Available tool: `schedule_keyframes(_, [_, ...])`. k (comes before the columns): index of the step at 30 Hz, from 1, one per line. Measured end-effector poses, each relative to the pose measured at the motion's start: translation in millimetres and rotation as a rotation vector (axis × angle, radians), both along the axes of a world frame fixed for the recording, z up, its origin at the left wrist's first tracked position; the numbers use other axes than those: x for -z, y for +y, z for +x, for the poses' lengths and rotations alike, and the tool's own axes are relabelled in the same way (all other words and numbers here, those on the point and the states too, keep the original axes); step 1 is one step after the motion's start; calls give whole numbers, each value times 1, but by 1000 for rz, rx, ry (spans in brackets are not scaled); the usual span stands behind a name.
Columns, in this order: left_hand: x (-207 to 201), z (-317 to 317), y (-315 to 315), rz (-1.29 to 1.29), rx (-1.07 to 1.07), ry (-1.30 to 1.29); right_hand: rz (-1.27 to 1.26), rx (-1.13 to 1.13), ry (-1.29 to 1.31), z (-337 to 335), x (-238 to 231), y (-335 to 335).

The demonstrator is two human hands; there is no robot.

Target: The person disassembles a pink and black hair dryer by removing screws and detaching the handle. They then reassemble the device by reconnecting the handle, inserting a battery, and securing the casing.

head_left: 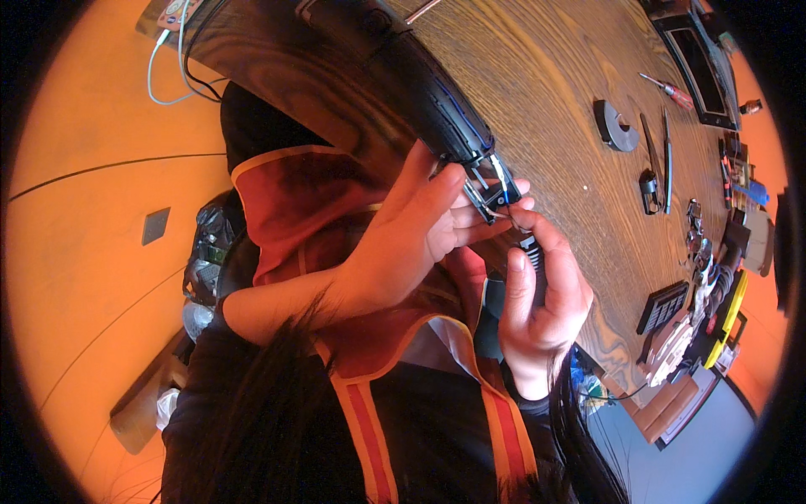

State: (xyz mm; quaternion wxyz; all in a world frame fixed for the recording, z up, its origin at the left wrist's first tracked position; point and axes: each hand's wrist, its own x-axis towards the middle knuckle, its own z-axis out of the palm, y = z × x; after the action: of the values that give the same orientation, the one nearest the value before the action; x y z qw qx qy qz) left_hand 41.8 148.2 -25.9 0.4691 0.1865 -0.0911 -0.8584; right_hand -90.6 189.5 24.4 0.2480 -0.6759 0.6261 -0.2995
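A long black tube-shaped device (437, 101) slants across the near part of the table, its lower end opened so that a frame and thin wires show. My left hand (403, 231) is closed around that end, with the thumb along its side and the fingertips behind it. Just to the right, my right hand (550, 298) pinches a black ribbed cord sleeve (531, 248) between thumb and index finger. Thin wires run from the sleeve toward the open end. How they join inside is too small to make out.
On the wooden table (554, 101) lie a grey tape roll (619, 130), a red-handled screwdriver (676, 94), tweezers (650, 143) and a thin dark rod (667, 160). Farther right are a black grid-like block (662, 307), tangled cords and a yellow item (727, 315).
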Motion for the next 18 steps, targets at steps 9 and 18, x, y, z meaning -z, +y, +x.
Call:
schedule_keyframes(9, [3,-5,7,-179,-56,-181,-30,34,56,4,1,1])
schedule_keyframes(18, [1,-5,6,-223,-39,-347,-109,81,252,17,6,4])
